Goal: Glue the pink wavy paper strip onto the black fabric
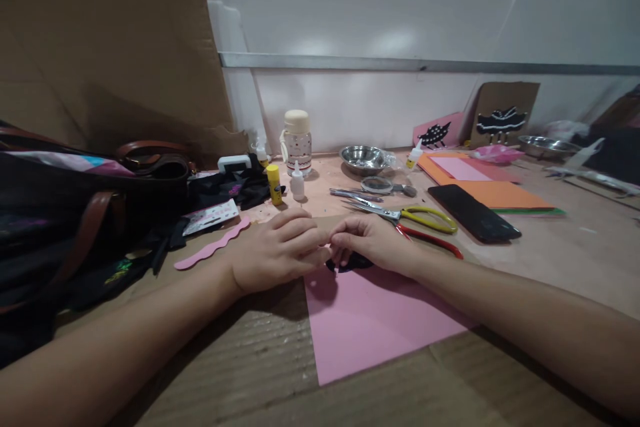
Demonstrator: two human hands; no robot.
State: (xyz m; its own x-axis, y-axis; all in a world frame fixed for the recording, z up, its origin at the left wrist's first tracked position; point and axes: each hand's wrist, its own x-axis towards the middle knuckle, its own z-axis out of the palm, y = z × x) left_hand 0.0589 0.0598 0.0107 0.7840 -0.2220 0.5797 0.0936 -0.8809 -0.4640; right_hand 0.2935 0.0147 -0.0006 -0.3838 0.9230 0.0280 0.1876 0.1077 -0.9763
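Two bare forearms, no sleeves, hands (280, 250) ringless — nails short, unpainted

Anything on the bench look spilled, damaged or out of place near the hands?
Nothing stands out. Both hands, left hand and right hand, meet over a small black piece on the pink sheet. The scissors, phone and glue bottles sit tidily; no spill shows.

Dim, overhead light, soft shadows, wide-angle distortion
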